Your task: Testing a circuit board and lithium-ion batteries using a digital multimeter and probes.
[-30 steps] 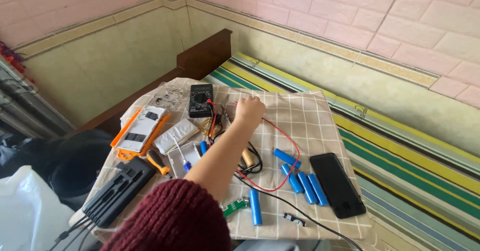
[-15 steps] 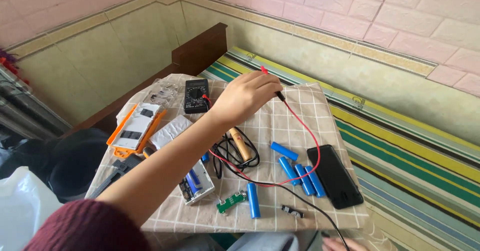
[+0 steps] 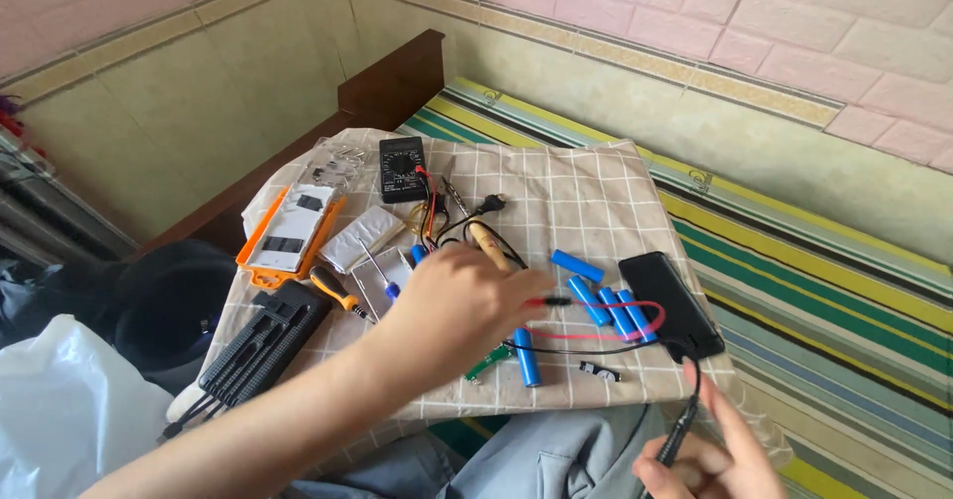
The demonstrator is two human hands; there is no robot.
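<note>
My left hand [image 3: 455, 305] reaches over the checked cloth [image 3: 586, 186] and grips a red test probe [image 3: 548, 301], tip pointing right toward several blue cylindrical cells [image 3: 602, 298]. Its red lead [image 3: 635, 322] loops over the cells. My right hand [image 3: 711, 461] sits low at the bottom right, fingers pinching a black probe [image 3: 677, 439] whose black lead runs up past a black flat device [image 3: 670, 305]. The black multimeter [image 3: 402, 169] lies at the cloth's far side. One more blue cell [image 3: 526, 357] lies just right of my left hand.
A wooden-handled soldering iron [image 3: 486, 241], orange-handled screwdriver [image 3: 333, 286], orange case [image 3: 286, 233], black tool rack [image 3: 260, 338] and small green board [image 3: 488, 363] lie on the cloth. A striped mat [image 3: 814, 300] runs right. A white bag [image 3: 60, 410] sits left.
My left hand has drawn back from the cloth's far side to the near middle with the red probe. My right hand with the black probe has come into view.
</note>
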